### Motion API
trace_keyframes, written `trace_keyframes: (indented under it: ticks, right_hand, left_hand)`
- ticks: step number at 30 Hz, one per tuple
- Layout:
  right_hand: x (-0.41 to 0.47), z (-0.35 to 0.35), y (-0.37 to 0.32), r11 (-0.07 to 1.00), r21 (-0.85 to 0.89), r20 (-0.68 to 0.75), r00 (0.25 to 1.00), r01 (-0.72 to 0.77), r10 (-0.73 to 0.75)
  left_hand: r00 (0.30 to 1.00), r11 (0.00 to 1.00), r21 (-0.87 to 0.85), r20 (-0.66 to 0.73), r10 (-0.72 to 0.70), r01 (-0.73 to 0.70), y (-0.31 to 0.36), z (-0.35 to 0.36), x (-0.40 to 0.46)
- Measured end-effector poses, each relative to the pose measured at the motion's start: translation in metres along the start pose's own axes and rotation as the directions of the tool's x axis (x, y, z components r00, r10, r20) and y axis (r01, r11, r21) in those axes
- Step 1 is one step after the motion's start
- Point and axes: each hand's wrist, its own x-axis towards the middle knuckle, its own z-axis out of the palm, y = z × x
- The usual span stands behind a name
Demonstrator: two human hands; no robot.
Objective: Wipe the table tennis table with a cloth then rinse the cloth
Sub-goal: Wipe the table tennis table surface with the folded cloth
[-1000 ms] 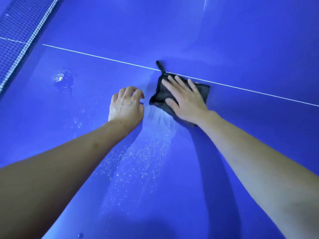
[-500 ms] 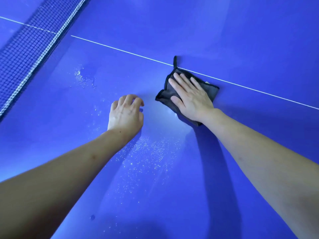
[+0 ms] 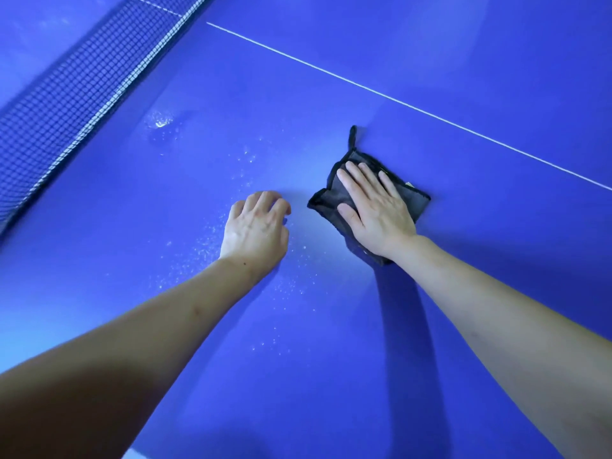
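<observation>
While the right hand (image 3: 376, 210) presses flat on the cloth (image 3: 367, 200) at two o'clock from the braced, loosely curled, empty left hand (image 3: 255, 230), droplets (image 3: 212, 240) at its nine o'clock may get missed, or its fingers may smear them.

A blue surface (image 3: 430, 77) is crossed by a thin white line (image 3: 397, 102) and bounded at the left by a dark net (image 3: 66, 104). A folded dark cloth (image 3: 414, 202) lies flat on it, with scattered water droplets (image 3: 205, 246) nearby.
</observation>
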Motion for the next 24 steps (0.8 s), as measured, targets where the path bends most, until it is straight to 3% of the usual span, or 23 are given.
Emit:
trace_keyframes:
  ticks: [14, 24]
  right_hand:
    - [-0.155, 0.039, -0.21, 0.999, 0.027, 0.038, 0.999, 0.032, -0.033]
    - [-0.262, 0.066, -0.344, 0.979, 0.083, 0.056, 0.98, 0.186, -0.191]
  left_hand:
    - [0.996, 0.998, 0.003, -0.065, -0.062, 0.062, -0.084, -0.013, -0.236]
    - [0.988, 0.989, 0.009, -0.064, -0.144, 0.145, -0.126, -0.031, -0.384]
